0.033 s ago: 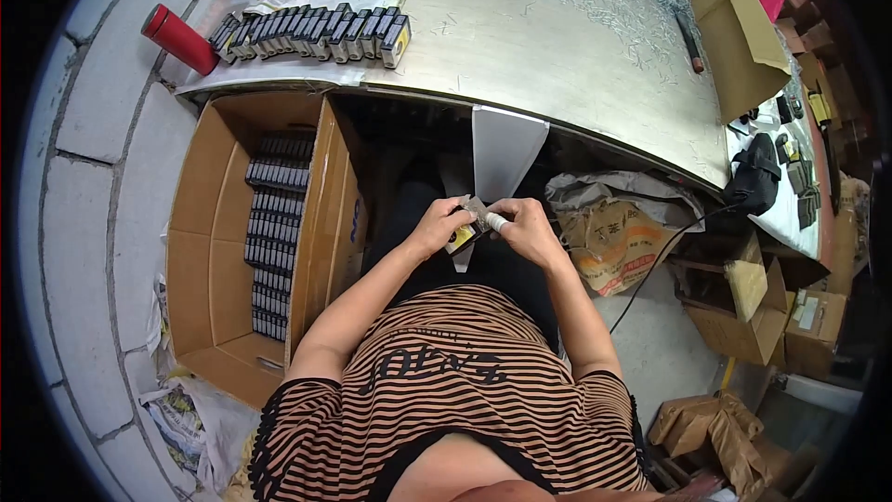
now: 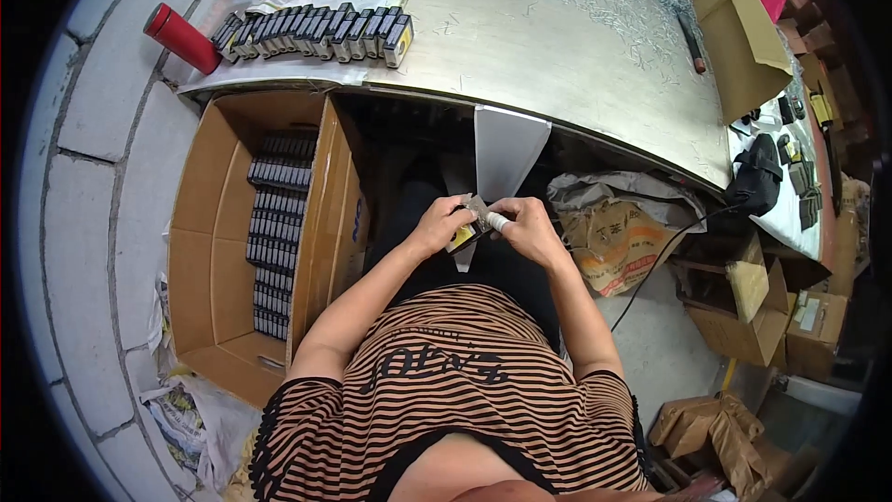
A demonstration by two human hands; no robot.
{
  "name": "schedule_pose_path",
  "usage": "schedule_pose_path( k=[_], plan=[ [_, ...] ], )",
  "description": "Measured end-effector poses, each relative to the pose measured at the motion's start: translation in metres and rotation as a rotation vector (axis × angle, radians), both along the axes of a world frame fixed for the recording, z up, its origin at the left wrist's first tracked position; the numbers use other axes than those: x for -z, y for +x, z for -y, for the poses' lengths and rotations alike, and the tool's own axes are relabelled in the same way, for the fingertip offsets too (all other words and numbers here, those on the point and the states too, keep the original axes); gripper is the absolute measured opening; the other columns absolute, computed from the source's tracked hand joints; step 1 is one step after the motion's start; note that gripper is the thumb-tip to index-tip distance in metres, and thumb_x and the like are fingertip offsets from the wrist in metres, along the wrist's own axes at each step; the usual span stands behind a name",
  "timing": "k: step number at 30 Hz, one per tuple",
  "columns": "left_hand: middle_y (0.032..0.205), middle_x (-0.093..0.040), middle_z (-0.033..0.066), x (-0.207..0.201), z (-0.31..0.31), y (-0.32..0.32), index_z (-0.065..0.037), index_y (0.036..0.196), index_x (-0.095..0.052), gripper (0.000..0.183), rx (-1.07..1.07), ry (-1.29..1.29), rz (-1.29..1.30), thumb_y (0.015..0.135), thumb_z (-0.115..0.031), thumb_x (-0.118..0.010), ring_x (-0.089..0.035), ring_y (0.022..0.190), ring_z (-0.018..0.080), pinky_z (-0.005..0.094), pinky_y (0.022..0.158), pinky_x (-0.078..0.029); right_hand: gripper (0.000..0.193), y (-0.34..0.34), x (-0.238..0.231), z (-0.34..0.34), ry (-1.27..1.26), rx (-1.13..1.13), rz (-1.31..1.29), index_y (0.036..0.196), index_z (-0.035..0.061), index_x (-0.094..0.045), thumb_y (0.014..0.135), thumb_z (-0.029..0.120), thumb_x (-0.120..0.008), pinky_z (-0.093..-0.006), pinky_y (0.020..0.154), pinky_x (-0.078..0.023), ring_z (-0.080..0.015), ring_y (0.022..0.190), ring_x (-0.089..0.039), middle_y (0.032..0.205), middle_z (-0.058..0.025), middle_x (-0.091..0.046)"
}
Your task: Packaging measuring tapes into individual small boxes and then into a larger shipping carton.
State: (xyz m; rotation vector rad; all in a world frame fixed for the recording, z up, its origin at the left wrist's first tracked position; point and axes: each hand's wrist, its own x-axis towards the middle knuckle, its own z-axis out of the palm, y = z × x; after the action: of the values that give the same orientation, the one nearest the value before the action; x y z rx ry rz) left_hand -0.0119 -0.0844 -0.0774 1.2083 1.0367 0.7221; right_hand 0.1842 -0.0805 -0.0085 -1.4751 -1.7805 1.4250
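Observation:
I sit at a metal table (image 2: 576,65) with both hands in my lap, just below its front edge. My left hand (image 2: 435,226) and my right hand (image 2: 531,231) together grip a small dark box with a yellow label (image 2: 471,221). The fingers of both hands pinch its top end. A white wrap covers my right thumb tip. A white sheet (image 2: 506,153) hangs from the table edge right behind my hands.
A row of small black boxes (image 2: 316,33) and a red cylinder (image 2: 181,37) lie at the table's far left. An open carton (image 2: 214,223) on the floor to my left holds stacked black boxes. On my right are a brown paper sack (image 2: 618,242), cartons and a black bag (image 2: 757,181).

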Motion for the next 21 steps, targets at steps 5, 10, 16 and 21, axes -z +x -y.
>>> schedule_pose_path(
  k=[5, 10, 16, 21],
  plan=[
    [0.105, -0.061, 0.0169, -0.034, 0.008, 0.006, 0.001, 0.119, -0.054, 0.045, -0.089, 0.404, -0.107, 0.078, -0.016, -0.046, -0.057, 0.1, 0.0297, 0.0356, 0.091, -0.043, 0.016, -0.002, -0.006, -0.001, -0.105, 0.11, -0.26, 0.097, -0.0065, -0.069, 0.089, 0.003, -0.059, -0.0254, 0.061, -0.052, -0.0117, 0.065, -0.063, 0.078, -0.007, -0.067],
    [0.128, -0.051, 0.0182, -0.057, 0.008, 0.01, 0.004, 0.133, -0.046, 0.066, -0.342, 0.6, -0.064, 0.07, -0.015, -0.041, -0.053, 0.111, 0.0228, 0.0333, 0.097, -0.04, 0.018, -0.038, -0.03, 0.009, 0.058, 0.038, -0.345, 0.105, -0.0062, -0.064, 0.09, 0.002, -0.058, -0.0272, 0.066, -0.054, -0.0121, 0.076, -0.064, 0.083, -0.0072, -0.067],
    [0.136, -0.048, 0.0227, -0.107, 0.002, 0.006, 0.006, 0.135, -0.041, 0.055, -0.343, 0.98, -0.057, 0.086, -0.018, -0.048, -0.039, 0.134, 0.0354, 0.0431, 0.112, -0.027, 0.021, 0.006, -0.022, -0.044, 0.365, 0.12, 0.085, 0.101, -0.0035, -0.069, 0.081, 0.0, -0.063, -0.0311, 0.071, -0.053, -0.016, 0.079, -0.067, 0.086, -0.0152, -0.072],
    [0.13, -0.052, 0.0221, -0.075, -0.014, 0.002, 0.007, 0.138, -0.038, 0.052, -0.197, 0.411, -0.011, 0.094, -0.014, -0.056, -0.05, 0.122, 0.029, 0.0382, 0.106, -0.036, 0.017, 0.012, -0.053, -0.05, 0.323, 0.099, 0.054, 0.099, -0.0035, -0.069, 0.085, 0.004, -0.063, -0.0303, 0.066, -0.053, -0.0153, 0.072, -0.067, 0.08, -0.0128, -0.071]
  ],
)
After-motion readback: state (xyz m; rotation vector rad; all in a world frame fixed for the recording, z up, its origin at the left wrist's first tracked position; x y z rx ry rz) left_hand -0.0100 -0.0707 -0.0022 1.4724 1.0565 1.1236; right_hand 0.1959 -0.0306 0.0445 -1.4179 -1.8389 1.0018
